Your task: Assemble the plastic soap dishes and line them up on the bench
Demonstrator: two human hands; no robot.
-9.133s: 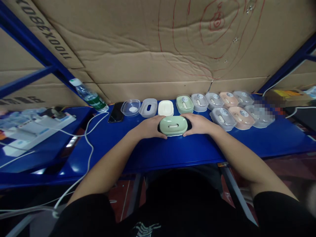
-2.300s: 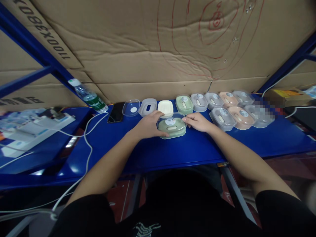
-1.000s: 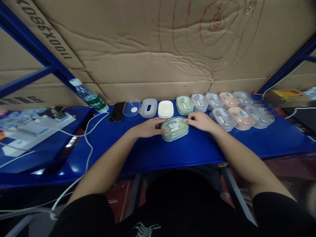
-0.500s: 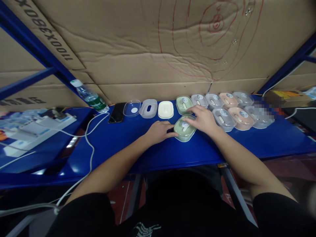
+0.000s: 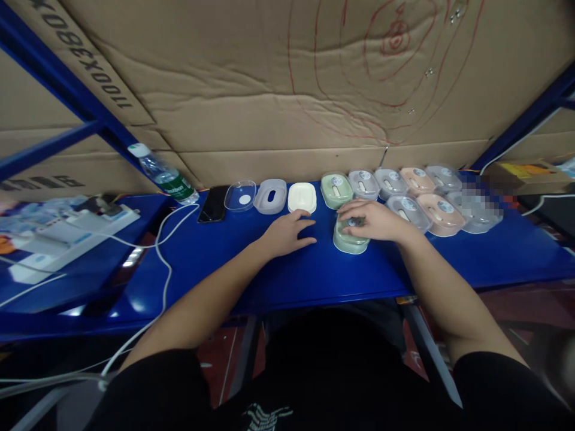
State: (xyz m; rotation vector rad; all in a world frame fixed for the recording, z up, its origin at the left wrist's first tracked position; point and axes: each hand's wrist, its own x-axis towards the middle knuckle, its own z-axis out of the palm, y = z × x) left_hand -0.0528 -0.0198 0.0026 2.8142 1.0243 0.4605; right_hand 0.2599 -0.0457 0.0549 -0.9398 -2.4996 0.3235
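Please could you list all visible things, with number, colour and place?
Covered boxes: 9 (2 green, 5 grey, 2 peach), centre to right
Clear lid: 1, transparent, back row
Oval-slotted shell: 1, grey, beside lid
Shallow tray: 1, cream, beside shell
Smartphone: 1, black, left of lid
Plastic bottle: 1, clear, green label, back left
Power strip: 1, white, far left
Cables: several, white, both sides
Cardboard panels: several, brown, behind
Carton: 1, brown, far right
Tabletops: count unclear, blue, beneath
Bars: several, blue, both sides
Sleeves: 2, black, bottom
Left hand: 1, bare, near tray
Right hand: 1, bare, over nearer green box

Boxes (image 5: pixel 351 244) stand right of phone (image 5: pixel 212 205) on table (image 5: pixel 287 278).
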